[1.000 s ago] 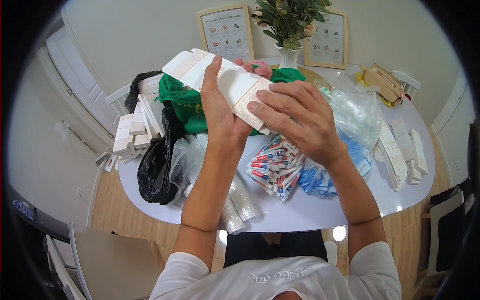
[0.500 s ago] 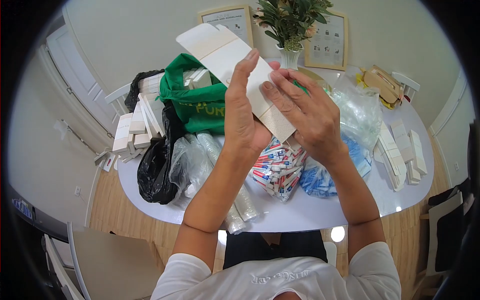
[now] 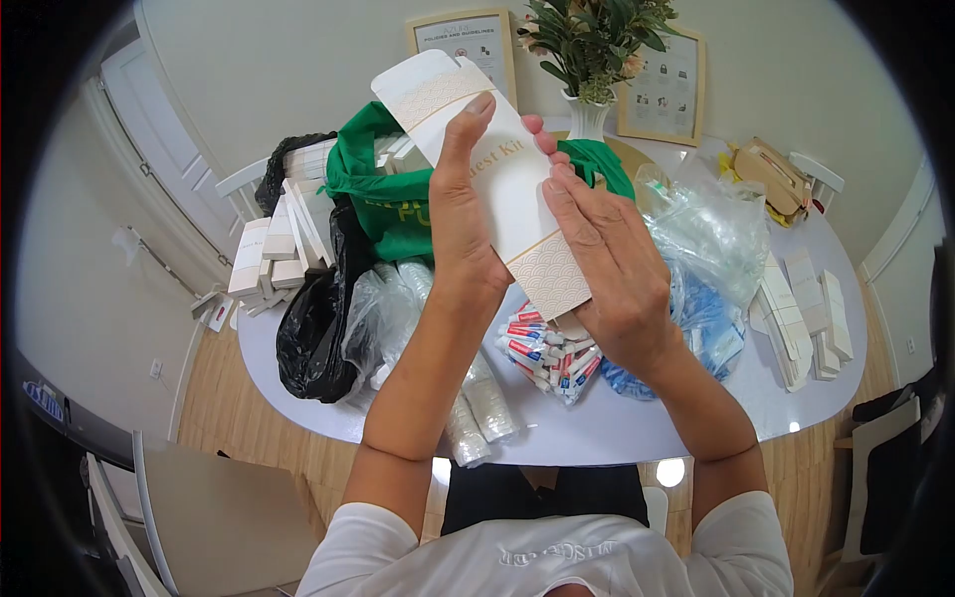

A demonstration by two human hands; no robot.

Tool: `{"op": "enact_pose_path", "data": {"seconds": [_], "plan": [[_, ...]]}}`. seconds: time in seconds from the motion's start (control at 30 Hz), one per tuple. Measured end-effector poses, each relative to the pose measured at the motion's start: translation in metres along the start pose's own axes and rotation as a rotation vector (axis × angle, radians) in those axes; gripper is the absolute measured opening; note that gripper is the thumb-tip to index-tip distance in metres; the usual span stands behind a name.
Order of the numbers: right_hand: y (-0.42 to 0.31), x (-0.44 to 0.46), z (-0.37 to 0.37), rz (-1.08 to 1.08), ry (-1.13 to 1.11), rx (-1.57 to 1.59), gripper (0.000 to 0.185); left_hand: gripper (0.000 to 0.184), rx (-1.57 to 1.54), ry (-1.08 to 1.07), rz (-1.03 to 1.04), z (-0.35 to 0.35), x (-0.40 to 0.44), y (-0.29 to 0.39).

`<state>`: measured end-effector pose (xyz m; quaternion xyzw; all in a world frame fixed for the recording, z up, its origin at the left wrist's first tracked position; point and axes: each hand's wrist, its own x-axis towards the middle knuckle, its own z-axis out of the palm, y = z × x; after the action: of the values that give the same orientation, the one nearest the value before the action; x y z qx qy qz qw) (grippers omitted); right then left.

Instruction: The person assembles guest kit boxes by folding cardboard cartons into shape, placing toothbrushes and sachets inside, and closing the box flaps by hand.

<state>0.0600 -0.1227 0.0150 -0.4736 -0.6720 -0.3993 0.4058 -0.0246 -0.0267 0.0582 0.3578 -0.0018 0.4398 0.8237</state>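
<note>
The left hand (image 3: 463, 214) holds a white carton (image 3: 512, 199) above the middle of the worktop (image 3: 582, 436), thumb across the printed face and fingertips showing past the opposite side. The right hand (image 3: 622, 274) lies against the carton's lower right side with its fingers extended and close together; its thumb is hidden, so I cannot tell whether it grips or only presses. The carton slants, its upper end toward the far left and its lower end toward the near right, with gold lettering that reads "uest Kit" where visible and a scalloped pattern band at each end. Beneath the lower end, short of the near edge of the worktop, sits a clear bag of toothpaste tubes (image 3: 547, 363), with blue packets (image 3: 711, 333) to its right. Under the left forearm, 2 clear-wrapped rolls (image 3: 484, 403) reach the near edge. Toward the left edge lie a black plastic bag (image 3: 313, 348) and a pile of white boxes (image 3: 267, 261), and a green bag (image 3: 378, 179) with more boxes inside stands behind. More cartons (image 3: 786, 318) lie by the right edge, near a clear plastic bag (image 3: 701, 229). At the far edge, a white vase (image 3: 587, 119) of flowers stands with 2 framed notices (image 3: 662, 88) near it, and a tan pouch (image 3: 771, 174) rests at the far right.
</note>
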Motion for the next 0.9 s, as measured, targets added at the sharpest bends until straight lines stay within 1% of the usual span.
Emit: {"op": "enact_pose_path", "data": {"seconds": [0.1, 0.13, 0.2, 0.27, 0.3, 0.33, 0.37, 0.4, 0.43, 0.5, 0.53, 0.6, 0.7, 0.73, 0.8, 0.83, 0.9], "plan": [[-0.002, 0.009, -0.014, 0.029, -0.061, 0.068, 0.064, 0.047, 0.013, 0.025, 0.018, -0.001, 0.004, 0.001], [-0.002, 0.019, -0.026, 0.099, -0.195, 0.224, 0.064, 0.047, 0.013, 0.024, 0.022, -0.004, 0.007, 0.004], [0.004, 0.021, -0.034, 0.169, -0.329, 0.383, 0.065, 0.046, 0.02, 0.011, -0.067, -0.011, 0.009, 0.01], [0.016, 0.02, -0.035, 0.791, -0.223, 1.188, 0.064, 0.047, 0.036, -0.017, -0.08, -0.01, 0.007, 0.011], [0.015, 0.021, -0.036, 0.791, -0.223, 1.184, 0.064, 0.048, 0.051, -0.046, -0.093, -0.01, 0.006, 0.01], [0.013, 0.023, -0.035, 0.877, -0.277, 1.211, 0.063, 0.048, 0.05, -0.05, -0.094, -0.007, 0.005, 0.007], [0.01, 0.025, -0.034, 0.963, -0.33, 1.236, 0.063, 0.048, 0.125, -0.014, -0.032, -0.003, 0.003, 0.003], [0.006, 0.019, -0.023, 0.876, -0.244, 1.211, 0.058, 0.048, 0.201, 0.024, 0.029, -0.001, 0.002, 0.001], [0.006, 0.017, -0.022, 0.877, -0.241, 1.21, 0.058, 0.048, 0.203, 0.022, 0.027, -0.001, 0.001, 0.0], [0.004, 0.018, -0.023, 0.943, -0.279, 1.149, 0.052, 0.043, 0.233, 0.029, -0.025, -0.002, 0.0, 0.001], [0.004, 0.018, -0.023, 0.945, -0.276, 1.15, 0.052, 0.043, 0.235, 0.028, -0.027, -0.003, 0.0, 0.0], [0.004, 0.016, -0.023, 0.94, -0.288, 1.127, 0.046, 0.036, 0.259, -0.002, -0.012, -0.005, 0.003, -0.004], [0.004, 0.011, -0.017, 0.884, -0.323, 1.041, 0.04, 0.033, 0.338, 0.01, -0.008, -0.008, 0.004, -0.008], [0.004, 0.009, -0.016, 0.887, -0.323, 1.04, 0.04, 0.033, 0.337, 0.011, -0.011, -0.009, 0.004, -0.008], [0.002, 0.007, -0.014, 0.907, -0.325, 0.961, 0.034, 0.037, 0.463, 0.014, -0.045, -0.011, 0.005, -0.007], [0.003, 0.008, -0.014, 0.909, -0.323, 0.96, 0.034, 0.037, 0.464, 0.013, -0.046, -0.011, 0.005, -0.008], [0.005, 0.01, -0.014, 1.002, -0.318, 0.959, 0.032, 0.036, 0.479, 0.027, -0.028, -0.012, 0.007, -0.009]]}}
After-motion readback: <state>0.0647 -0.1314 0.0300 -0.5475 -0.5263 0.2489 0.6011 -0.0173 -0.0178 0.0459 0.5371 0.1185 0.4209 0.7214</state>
